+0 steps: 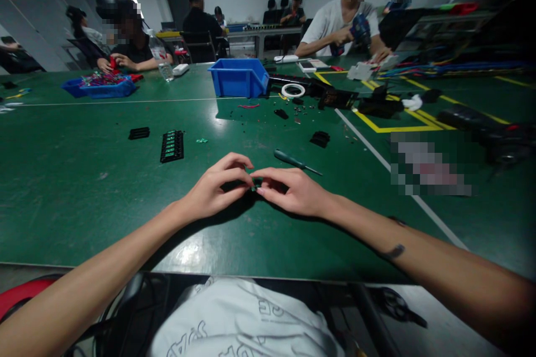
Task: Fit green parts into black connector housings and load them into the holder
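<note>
My left hand (221, 185) and my right hand (296, 194) meet fingertip to fingertip low over the green table. Between their pinched fingers is a small green piece (253, 187), mostly hidden by the fingers, so its kind cannot be made out. Just beyond my right hand lies a screwdriver (290, 159) with a green handle, its shaft pointing right. Further off to the left is a black slotted holder (172, 146) with several green pieces in it. Beside that holder are a few loose green pieces (201, 140) and a smaller black ribbed part (139, 133).
A blue bin (238, 78) stands at mid-table, with a white ring (293, 91) and scattered black parts to its right. Another black part (320, 139) lies nearer. A power tool (498, 136) rests at the right. Across the table, one person holds a drill (360, 33).
</note>
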The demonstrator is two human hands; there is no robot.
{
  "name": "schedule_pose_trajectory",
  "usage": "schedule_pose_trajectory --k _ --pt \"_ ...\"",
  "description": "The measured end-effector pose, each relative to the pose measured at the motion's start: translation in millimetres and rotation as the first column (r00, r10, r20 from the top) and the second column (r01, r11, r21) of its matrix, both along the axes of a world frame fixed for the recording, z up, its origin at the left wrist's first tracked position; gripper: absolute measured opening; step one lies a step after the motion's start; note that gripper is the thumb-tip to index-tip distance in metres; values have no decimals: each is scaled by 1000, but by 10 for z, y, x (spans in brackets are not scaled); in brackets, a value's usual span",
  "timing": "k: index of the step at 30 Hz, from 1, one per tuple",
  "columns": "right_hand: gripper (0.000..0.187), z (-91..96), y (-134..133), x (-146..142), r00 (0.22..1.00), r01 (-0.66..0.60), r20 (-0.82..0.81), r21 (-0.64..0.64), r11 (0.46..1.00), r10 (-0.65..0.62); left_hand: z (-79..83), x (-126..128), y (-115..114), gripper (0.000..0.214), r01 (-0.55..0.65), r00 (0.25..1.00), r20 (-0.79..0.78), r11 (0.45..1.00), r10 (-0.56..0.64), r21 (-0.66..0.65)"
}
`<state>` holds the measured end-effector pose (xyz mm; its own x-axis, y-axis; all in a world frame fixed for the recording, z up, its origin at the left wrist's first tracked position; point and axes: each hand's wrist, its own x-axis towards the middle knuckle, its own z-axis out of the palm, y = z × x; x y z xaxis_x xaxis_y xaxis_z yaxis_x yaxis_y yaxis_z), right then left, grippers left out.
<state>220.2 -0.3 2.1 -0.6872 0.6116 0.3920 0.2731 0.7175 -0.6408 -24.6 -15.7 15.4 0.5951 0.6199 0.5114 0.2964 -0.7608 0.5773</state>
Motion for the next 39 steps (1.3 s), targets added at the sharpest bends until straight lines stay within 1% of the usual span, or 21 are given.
schedule_pose_trajectory --k 3,7,10,15,23,28,32,37,39 --pt "33 -3 8 3 1000 -12 -6 2 1000 12 -13 4 3 11 21 1000 -4 1000 -21 -14" --pt "35 -13 12 7 999 -32 -10 56 998 33 -16 5 7 11 34 999 -6 999 -34 -21" --pt "29 -18 13 10 999 -43 -1 85 995 43 -18 5 8 13 37 999 -16 999 -38 -29" --pt "20 -24 25 8 998 -53 24 78 996 51 -28 2 11 14 49 998 -31 998 -50 -37" --pt "20 -36 41 4 997 -62 47 93 994 58 -26 -3 13 14 29 997 -68 999 -32 -42" --pt "22 -46 40 15 997 -35 65 98 995 29 1 -9 9 14 8 996 -92 999 -10 -32" --pt "24 -52 50 24 997 1 70 113 994 -9 42 -51 24 20 -19 995 -102 1000 18 -5" --pt "23 -52 58 22 997 30 71 111 993 -38 74 -128 57 12 -17 988 -153 1000 17 7" --pt "24 -51 57 19 997 30 69 109 994 -37 68 -148 68 14 -12 979 -202 1000 9 -12"
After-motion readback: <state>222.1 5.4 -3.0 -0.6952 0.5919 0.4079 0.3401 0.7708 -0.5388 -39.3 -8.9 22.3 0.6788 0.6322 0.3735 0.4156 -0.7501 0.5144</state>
